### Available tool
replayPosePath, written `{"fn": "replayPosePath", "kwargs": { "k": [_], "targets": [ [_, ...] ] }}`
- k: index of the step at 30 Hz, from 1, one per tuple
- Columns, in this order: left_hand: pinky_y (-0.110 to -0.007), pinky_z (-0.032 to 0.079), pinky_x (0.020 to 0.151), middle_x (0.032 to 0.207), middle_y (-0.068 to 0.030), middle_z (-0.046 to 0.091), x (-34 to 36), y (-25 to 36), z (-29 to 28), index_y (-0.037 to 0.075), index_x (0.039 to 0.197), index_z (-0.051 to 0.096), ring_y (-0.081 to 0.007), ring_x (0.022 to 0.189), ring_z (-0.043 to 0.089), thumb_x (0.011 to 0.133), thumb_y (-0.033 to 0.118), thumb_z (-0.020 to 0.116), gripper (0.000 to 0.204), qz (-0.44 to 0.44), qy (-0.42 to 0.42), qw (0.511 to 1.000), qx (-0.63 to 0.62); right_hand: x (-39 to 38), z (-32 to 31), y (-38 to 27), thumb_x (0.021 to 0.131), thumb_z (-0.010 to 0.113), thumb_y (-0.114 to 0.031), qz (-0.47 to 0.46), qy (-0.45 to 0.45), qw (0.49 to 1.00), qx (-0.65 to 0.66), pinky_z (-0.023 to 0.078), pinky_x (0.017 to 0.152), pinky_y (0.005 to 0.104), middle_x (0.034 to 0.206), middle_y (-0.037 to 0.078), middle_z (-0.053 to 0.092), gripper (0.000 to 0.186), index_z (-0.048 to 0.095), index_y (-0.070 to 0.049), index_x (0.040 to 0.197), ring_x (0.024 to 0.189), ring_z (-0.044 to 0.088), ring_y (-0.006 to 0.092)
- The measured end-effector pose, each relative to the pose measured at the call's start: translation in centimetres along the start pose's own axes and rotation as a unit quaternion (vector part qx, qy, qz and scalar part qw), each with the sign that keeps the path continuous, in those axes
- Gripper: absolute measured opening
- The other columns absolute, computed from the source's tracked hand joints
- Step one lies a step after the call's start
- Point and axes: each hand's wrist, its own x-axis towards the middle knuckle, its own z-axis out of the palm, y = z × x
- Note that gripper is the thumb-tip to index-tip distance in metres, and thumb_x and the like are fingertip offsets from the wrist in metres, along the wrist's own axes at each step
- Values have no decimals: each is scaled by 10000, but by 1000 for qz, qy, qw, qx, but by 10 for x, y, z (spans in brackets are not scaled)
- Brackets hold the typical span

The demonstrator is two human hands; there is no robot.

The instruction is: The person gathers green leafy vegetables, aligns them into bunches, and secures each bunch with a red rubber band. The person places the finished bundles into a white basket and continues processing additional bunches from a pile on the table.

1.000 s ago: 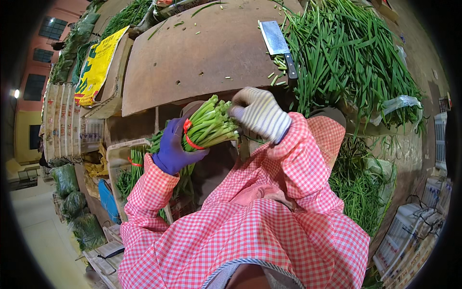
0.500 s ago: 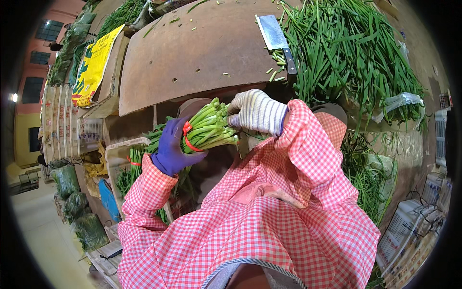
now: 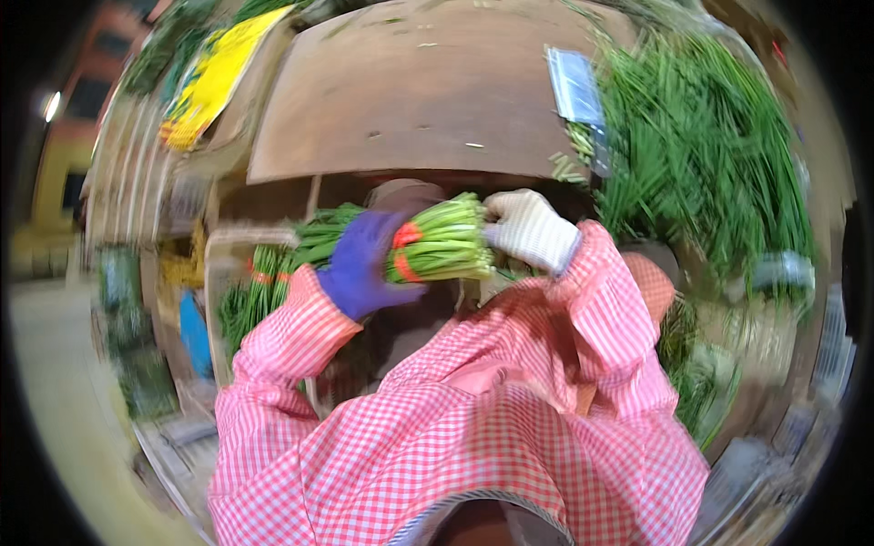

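In front of my lap, my left hand in a purple glove is wrapped round a bunch of green vegetable stalks. An orange-red band circles the bunch beside the glove. The pale cut ends point right and the leaves trail left. My right hand, in a white knitted glove, is closed against the cut ends; its fingertips are hidden, so anything in them cannot be made out. Beyond it a cleaver lies at the right of the brown board, with short cut pieces near its handle.
A big heap of long green leaves lies to the right. Banded bunches stand in a crate at my left. A yellow printed sack hangs over a box at the back left. Wrapped green bundles are stacked farther left.
The whole view has swung, with some blur. The bunch now lies nearer level, its cut ends pointing right. My left hand keeps its hold, and my right hand stays at the cut ends.
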Motion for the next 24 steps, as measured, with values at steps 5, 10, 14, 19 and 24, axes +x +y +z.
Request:
{"fn": "replayPosePath", "kwargs": {
  "k": [5, 10, 14, 19, 24],
  "targets": [
    [-420, 415, 818, 1026, -184, 516, -2, 3, -3, 16, 1184, 458, -352, 922, 506, 494, 323, 767, 816, -21, 43, 999, -2, -18, 10, 14, 737, 594, -147, 40, 216, 968, 119, 468, 631, 287, 688, 107, 629, 173, 645, -6, 824, 644, 595, 168],
    [-405, 433, 774, 993, -174, 519, -22, 0, -25, 23, 1196, 450, -334, 872, 517, 516, 321, 757, 803, -42, 171, 982, -70, -23, 3, 44, 791, 619, -159, 59, 262, 958, 101, 362, 540, 240, 608, -11, 520, 177, 621, 11, 740, 589, 423, 72],
    [-340, 438, 836, 1009, -99, 549, -43, 7, -63, 9, 1179, 449, -232, 944, 553, 542, 200, 834, 768, -46, 298, 913, -275, -24, 17, 11, 814, 613, -163, -4, 317, 932, 174, 379, 530, 229, 622, -16, 549, 191, 624, 22, 765, 584, 450, 65],
    [-302, 404, 919, 1136, -78, 549, -64, -29, -92, -6, 1225, 403, -150, 1030, 516, 616, 107, 801, 736, -27, 377, 819, -432, 3, 20, -10, 788, 637, -133, -2, 241, 970, 39, 396, 558, 227, 632, -4, 564, 148, 630, 11, 757, 596, 467, 72],
    [-302, 414, 918, 1195, -109, 548, -190, -78, -188, 16, 1226, 467, -195, 1065, 537, 676, 179, 742, 636, -117, 241, 939, -216, 25, 11, -33, 790, 640, -136, 50, 205, 977, 6, 401, 567, 229, 635, -3, 567, 168, 619, 27, 754, 604, 461, 56]
  ]
}}
